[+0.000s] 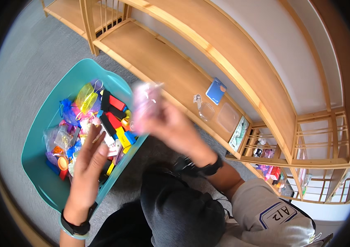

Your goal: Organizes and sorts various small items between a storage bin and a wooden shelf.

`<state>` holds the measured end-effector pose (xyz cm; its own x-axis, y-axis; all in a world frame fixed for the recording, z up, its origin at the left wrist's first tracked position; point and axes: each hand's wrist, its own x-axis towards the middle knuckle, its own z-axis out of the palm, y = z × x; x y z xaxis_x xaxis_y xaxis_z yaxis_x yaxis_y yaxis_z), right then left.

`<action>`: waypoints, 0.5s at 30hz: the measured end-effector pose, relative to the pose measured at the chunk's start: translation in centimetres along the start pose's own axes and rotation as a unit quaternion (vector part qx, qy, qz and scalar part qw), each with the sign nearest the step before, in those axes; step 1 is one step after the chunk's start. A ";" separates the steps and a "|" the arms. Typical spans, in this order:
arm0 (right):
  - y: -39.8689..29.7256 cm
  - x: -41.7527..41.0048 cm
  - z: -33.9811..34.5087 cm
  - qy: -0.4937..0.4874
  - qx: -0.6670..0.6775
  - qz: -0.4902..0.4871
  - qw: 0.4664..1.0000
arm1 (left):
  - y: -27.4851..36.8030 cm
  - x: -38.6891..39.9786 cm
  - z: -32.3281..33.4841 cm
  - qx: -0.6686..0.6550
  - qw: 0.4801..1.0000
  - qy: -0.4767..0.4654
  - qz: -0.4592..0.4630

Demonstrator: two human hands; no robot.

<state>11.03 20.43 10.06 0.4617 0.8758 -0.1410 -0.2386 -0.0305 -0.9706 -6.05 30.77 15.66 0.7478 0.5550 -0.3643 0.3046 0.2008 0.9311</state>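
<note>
My right hand (pixel 170 128) grips a blurred pink item in clear plastic wrap (pixel 147 105) at the right rim of a teal plastic tub (pixel 44 182). Over the tub's near part hovers my left hand (pixel 88 163), fingers apart, with nothing in it. Inside the tub lie a yellow mesh pouch (pixel 86 98), a blue mesh pouch (pixel 69 112), clear plastic bags (pixel 62 137), and several red, black, yellow and blue blocks (pixel 113 120). An orange oval piece (pixel 63 163) rests near the left side. Part of the contents is hidden under my left hand.
A wooden shelf unit (pixel 150 55) runs along the right of the tub. On its lower board lie a blue card or booklet (pixel 216 91), clear plastic pieces (pixel 206 111) and a green-and-white picture box or book (pixel 239 133). Plush toys (pixel 266 152) sit on farther shelves. Grey carpet (pixel 20 77) surrounds the tub.
</note>
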 end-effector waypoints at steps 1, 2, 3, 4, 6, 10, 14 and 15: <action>0.2 0.5 -1.9 0.062 -0.008 0.000 0.998 | -0.1 0.1 -1.1 0.013 0.999 0.029 -0.022; -0.2 0.6 -3.6 0.124 -0.074 -0.002 0.990 | -1.0 0.4 -3.2 0.070 0.994 0.063 -0.047; 0.9 1.4 -6.4 0.150 -0.092 -0.002 0.984 | -1.7 0.6 -4.5 0.087 0.988 0.114 -0.053; 1.2 1.8 -9.3 0.187 -0.157 0.014 0.970 | -3.1 2.0 -6.7 0.147 0.981 0.112 -0.065; 3.3 3.0 -12.3 0.199 -0.142 0.112 0.963 | -4.5 2.6 -9.9 0.246 0.960 0.121 -0.063; 11.4 5.0 -22.4 0.233 -0.280 0.196 0.911 | -6.8 4.9 -13.9 0.562 0.813 0.150 -0.041; 13.4 6.1 -21.9 0.200 -0.339 0.247 0.885 | -10.3 5.5 -14.2 0.543 0.807 0.192 -0.128; 13.5 6.2 -21.8 0.199 -0.341 0.243 0.886 | -10.9 5.7 -14.0 0.541 0.808 0.196 -0.127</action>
<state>29.34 14.96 -8.19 0.7431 0.4435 -0.5012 0.0166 -0.7608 -0.6487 -13.44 43.06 3.67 0.4009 0.8621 -0.3099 0.9147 -0.3576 0.1884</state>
